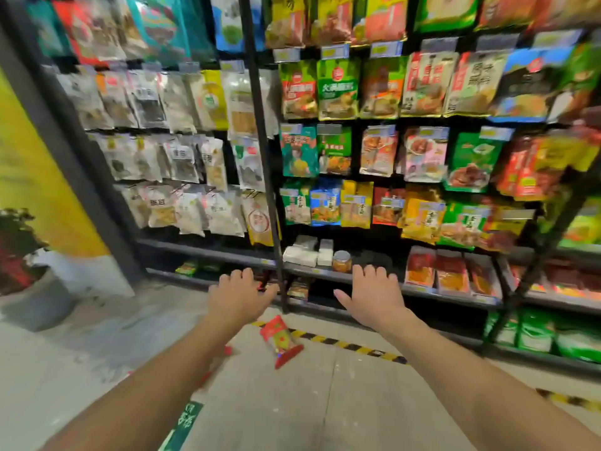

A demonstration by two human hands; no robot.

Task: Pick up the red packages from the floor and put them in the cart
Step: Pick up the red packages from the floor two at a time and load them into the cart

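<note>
Red pack (281, 340) lies on the grey floor (292, 402) between our forearms, just beside the striped tape (341, 345); another red scrap (227, 349) peeks from under the left arm. Our left hand (240, 294) and right hand (374, 294) hover past it, fingers spread, grasping nothing. We should crouch, lower one hand and pinch the pack's crimped end, then hunt for the cart, unseen before the shelves (208, 252).

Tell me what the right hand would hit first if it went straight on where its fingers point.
Probably the front edge of the low shelf, just right of the small jar. The right hand points open toward it; how far off is unclear.
</note>
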